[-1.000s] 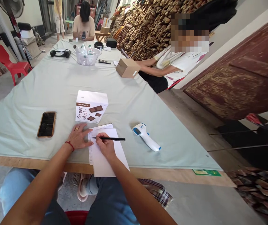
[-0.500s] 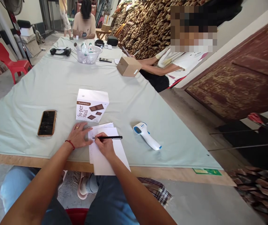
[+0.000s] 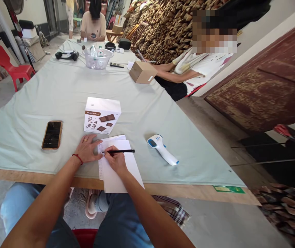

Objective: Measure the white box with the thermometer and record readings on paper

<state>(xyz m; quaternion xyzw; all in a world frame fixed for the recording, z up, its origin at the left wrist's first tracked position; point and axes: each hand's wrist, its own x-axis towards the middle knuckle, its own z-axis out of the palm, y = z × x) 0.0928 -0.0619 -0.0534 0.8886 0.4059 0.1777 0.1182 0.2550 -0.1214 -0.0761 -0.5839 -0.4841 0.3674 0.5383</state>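
Observation:
My right hand point(image 3: 115, 161) grips a black pen point(image 3: 124, 151), its tip down near the left edge of the white paper point(image 3: 120, 181). A second sheet with small marks point(image 3: 101, 170) shows from beneath along the left side. My left hand point(image 3: 87, 151), a ring and a red cord on it, lies with fingers spread, thumb and fingertips at the paper's left edge. Just beyond the paper stands a white box with chocolate bars printed on it point(image 3: 102, 117). A phone point(image 3: 52, 135) lies to the left, and a white and blue infrared thermometer point(image 3: 162, 150) to the right.
Farther up the cloth-covered table point(image 3: 67, 93) are a clear basin with bottles point(image 3: 98, 62), a brown carton point(image 3: 142, 73) and a black headset point(image 3: 67, 55). One person point(image 3: 188, 74) sits at the right, another point(image 3: 93, 27) at the far end. A red chair point(image 3: 11, 65) stands left.
My hands and the pen have barely moved. At the far end, the standing person has shifted slightly, and the view has moved a little.

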